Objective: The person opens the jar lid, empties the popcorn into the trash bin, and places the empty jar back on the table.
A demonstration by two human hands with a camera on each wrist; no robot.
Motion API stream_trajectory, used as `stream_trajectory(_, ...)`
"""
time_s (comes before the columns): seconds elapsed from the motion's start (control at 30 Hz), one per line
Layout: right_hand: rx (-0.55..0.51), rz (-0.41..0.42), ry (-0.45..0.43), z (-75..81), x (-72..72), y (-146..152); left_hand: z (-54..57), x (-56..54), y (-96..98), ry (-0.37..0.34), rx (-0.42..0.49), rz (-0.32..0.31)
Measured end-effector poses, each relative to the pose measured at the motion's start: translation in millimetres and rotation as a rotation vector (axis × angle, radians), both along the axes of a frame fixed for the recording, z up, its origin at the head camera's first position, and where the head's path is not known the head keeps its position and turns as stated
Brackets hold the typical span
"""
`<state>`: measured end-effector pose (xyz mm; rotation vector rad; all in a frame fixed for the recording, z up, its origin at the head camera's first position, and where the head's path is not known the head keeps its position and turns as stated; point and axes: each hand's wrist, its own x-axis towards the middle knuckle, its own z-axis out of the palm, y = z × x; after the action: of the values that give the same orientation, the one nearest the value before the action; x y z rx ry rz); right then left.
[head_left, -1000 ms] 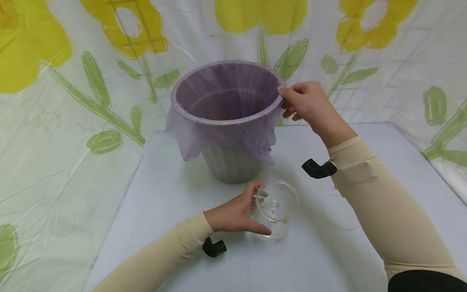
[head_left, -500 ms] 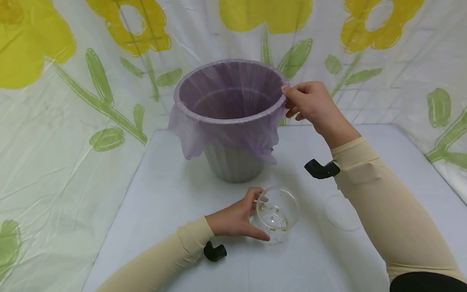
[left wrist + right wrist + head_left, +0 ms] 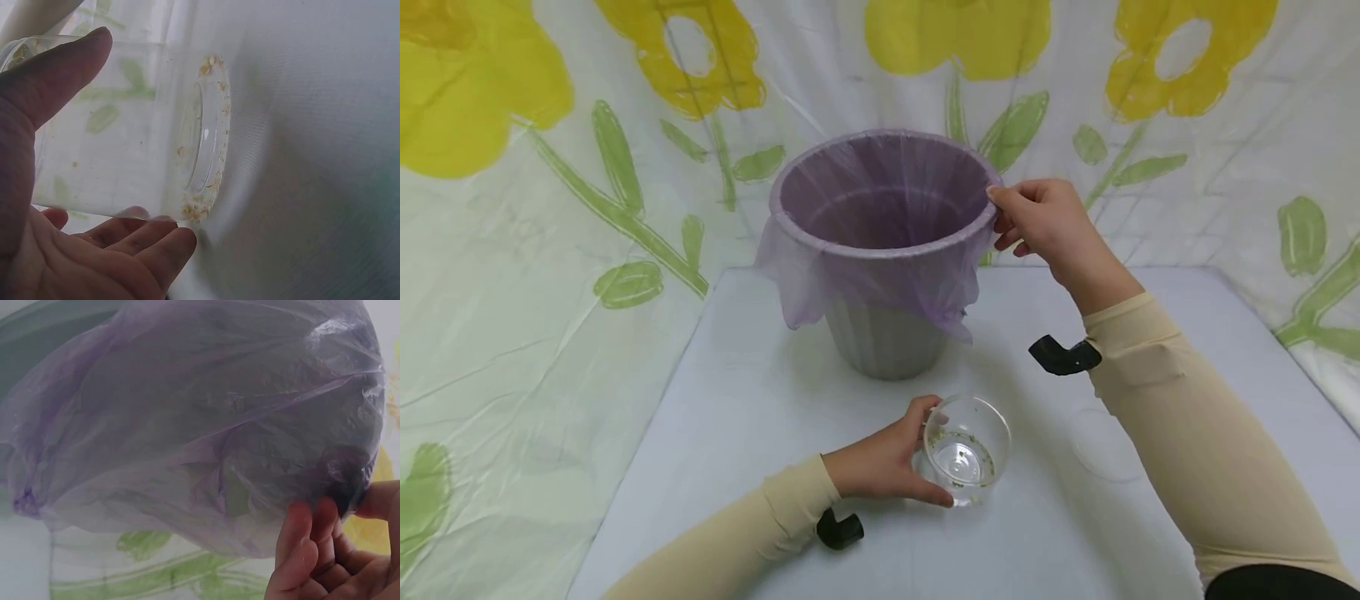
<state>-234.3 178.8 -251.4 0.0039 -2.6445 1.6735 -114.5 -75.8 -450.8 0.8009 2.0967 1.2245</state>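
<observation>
A clear plastic tub [image 3: 967, 483] with small yellowish-brown crumbs around its bottom edge stands low over the white table. My left hand [image 3: 891, 458] holds it from the left, thumb along the near side and fingers behind. In the left wrist view the crumbs [image 3: 215, 181] ring the raised base of the tub. Behind is a grey trash bin [image 3: 887, 342], lined with a thin purple trash bag [image 3: 805, 287] folded over the rim. At the bin's right rim my right hand [image 3: 1045, 221] pinches the bag edge between thumb and fingers, the other fingers outside.
On the white table [image 3: 760, 400], a clear round lid [image 3: 1105, 446] lies to the right, partly under the right forearm. A flowered plastic sheet [image 3: 647, 167] hangs behind and along the sides. Black curved mounts [image 3: 1063, 356] project from both wrists.
The tub in my left hand comes down slightly and stands more upright, and its crumbs now show as a ring at the bottom. My right hand keeps its pinch on the rim.
</observation>
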Motion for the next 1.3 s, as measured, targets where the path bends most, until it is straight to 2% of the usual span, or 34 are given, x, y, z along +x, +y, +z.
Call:
stream_trajectory(0.17, 0.009, -0.019, 0.014, -4.1, 0.5, 2, -1.0, -0.6, 1.1, 0.000, 0.017, -0.025)
stream_trajectory(0.37, -0.012, -0.031, 0.025, -6.5, 1.8, 3, -1.6, -1.3, -0.5, -0.007, -0.032, -0.023)
stream_trajectory(0.77, -0.019, -0.029, 0.089, -13.8, 9.6, 8, 3.5, -8.7, -9.1, 0.007, -0.044, -0.024)
stream_trajectory(1.1, 0.015, -0.028, 0.094, -36.1, 21.3, 21, 8.1, -11.8, -18.6, 0.005, -0.058, 0.006)
stream_trajectory(1.3, 0.086, -0.012, 0.081, -52.0, 31.2, 28, 11.8, -14.6, -24.6, 0.064, -0.110, 0.028)
